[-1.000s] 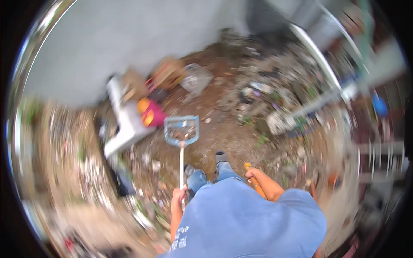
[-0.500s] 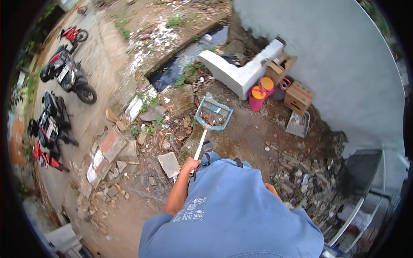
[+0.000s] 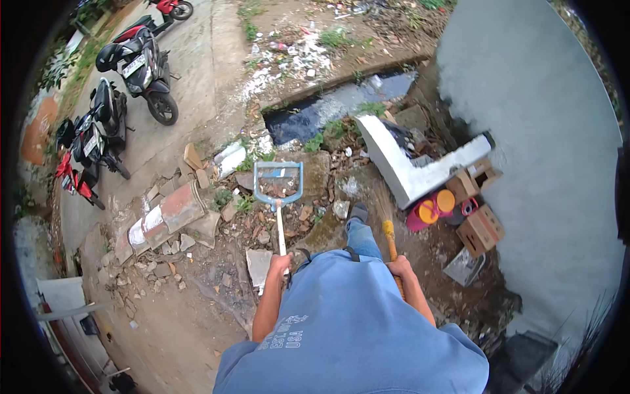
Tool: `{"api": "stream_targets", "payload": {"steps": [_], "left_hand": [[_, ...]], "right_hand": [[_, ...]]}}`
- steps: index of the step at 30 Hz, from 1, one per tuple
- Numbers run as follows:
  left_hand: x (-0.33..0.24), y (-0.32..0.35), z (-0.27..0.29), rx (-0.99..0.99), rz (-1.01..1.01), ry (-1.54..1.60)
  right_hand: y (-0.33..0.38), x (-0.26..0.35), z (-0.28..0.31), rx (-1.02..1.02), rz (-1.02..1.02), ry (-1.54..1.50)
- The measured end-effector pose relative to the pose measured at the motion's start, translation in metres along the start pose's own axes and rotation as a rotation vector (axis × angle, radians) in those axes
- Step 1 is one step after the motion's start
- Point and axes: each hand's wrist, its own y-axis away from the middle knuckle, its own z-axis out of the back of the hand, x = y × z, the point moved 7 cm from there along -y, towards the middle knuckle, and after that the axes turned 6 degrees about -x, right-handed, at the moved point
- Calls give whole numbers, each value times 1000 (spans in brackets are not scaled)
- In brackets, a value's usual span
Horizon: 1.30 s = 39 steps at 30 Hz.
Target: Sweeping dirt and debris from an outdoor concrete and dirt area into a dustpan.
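My left hand [image 3: 280, 264] grips the white handle of a light-blue dustpan [image 3: 256, 184], held out ahead of me over rubble and dry leaves. Some leaves and debris show within its frame; whether they lie in the pan or on the ground, I cannot tell. In my right hand [image 3: 399, 266] is a broom [image 3: 390, 239] with a yellow-bound handle. Its thin bristles point forward and down, close to the low white wall. One of my shoes [image 3: 358, 211] shows between the two tools. The lower ends of both handles are partly hidden by my hands and shirt.
Beyond the dustpan runs a ditch of dark water [image 3: 289, 126]. On the right, a low white wall [image 3: 387, 161], pink containers with yellow lids [image 3: 428, 211] and cardboard boxes [image 3: 481, 230] stand near a tall grey wall. Broken masonry [image 3: 174, 210] lies left; motorcycles [image 3: 146, 72] are parked beyond.
My view has shifted to the right. The dustpan has swung leftward and straightened, pointing ahead. My right hand, hidden before, now shows with the broom in it, and my foot has come forward.
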Motion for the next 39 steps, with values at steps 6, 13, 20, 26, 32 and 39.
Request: {"api": "stream_targets", "payload": {"steps": [6,13,20,26,32,39], "left_hand": [[-74,-25,-31,320,180,809],[-161,-75,-15,217,170,1102],[-219,-175,50,50,242,1158],[-270,-269,112,57,278,1032],[-314,-307,210,-110,204,802],[-386,-405,324,-504,-58,108]], "right_hand": [[-148,124,39,14,335,151],[-222,275,109,177,318,144],[-261,417,84,88,357,71],[-267,539,52,174,217,-56],[-296,663,-12,30,263,26],[-333,943,-72,32,415,341]]}}
